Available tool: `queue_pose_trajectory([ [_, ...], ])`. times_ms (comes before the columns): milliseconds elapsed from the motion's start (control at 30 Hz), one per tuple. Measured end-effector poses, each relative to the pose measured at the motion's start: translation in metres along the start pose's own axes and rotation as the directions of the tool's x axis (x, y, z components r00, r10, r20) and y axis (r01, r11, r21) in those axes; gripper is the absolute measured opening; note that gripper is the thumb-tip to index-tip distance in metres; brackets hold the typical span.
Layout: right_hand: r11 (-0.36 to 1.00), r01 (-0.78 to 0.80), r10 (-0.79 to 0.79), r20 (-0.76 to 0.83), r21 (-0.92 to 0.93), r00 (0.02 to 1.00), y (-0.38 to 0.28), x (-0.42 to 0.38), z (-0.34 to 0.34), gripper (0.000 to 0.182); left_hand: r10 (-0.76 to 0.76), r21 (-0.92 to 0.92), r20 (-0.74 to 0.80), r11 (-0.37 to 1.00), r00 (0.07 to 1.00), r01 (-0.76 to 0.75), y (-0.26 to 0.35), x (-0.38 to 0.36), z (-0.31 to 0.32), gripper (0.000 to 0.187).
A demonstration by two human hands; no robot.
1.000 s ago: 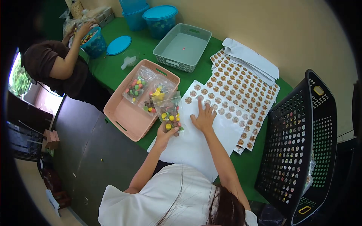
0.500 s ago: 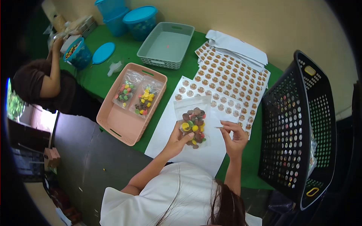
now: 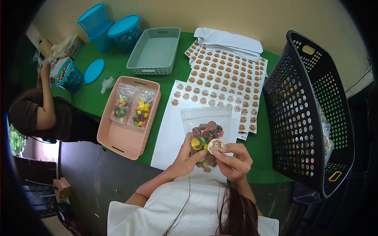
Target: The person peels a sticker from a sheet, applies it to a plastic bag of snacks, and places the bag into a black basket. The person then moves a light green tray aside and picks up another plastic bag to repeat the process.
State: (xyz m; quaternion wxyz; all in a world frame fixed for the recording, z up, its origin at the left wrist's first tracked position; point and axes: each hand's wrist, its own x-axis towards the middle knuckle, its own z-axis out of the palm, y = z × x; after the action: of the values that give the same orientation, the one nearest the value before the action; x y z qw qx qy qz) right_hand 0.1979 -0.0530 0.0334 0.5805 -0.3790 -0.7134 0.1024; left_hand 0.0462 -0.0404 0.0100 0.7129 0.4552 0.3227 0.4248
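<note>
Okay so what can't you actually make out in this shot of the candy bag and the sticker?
Head view only:
- Print on the round brown sticker: too small to read.
- Lower end of the clear plastic candy bag: covered by the left hand and right hand.
- Contents of the black perforated plastic basket: screened by its wall.

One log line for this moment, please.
left hand: holds candy bag | right hand: presses round sticker onto bag | sticker sheets behind
</note>
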Motion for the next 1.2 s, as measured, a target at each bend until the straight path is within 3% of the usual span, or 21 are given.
queue_pose_trajectory([
  [167,0.998,0.013,-0.016,0.046,0.065,0.999,-0.003,-0.003,0.003,0.027,-0.013,0.043,-0.009,0.999,1.0,0.013,0.001,-0.002,0.0,0.04],
  [300,0.995,-0.01,0.004,0.063,0.103,0.998,-0.005,-0.004,0.003,0.027,0.068,0.109,0.046,0.991,0.997,-0.073,-0.005,-0.001,-0.005,0.045],
  [1200,0.997,-0.013,0.01,0.049,0.07,0.999,-0.003,-0.008,0.0,0.023,0.089,0.206,0.084,0.973,0.992,-0.104,-0.011,0.001,0.0,0.055],
])
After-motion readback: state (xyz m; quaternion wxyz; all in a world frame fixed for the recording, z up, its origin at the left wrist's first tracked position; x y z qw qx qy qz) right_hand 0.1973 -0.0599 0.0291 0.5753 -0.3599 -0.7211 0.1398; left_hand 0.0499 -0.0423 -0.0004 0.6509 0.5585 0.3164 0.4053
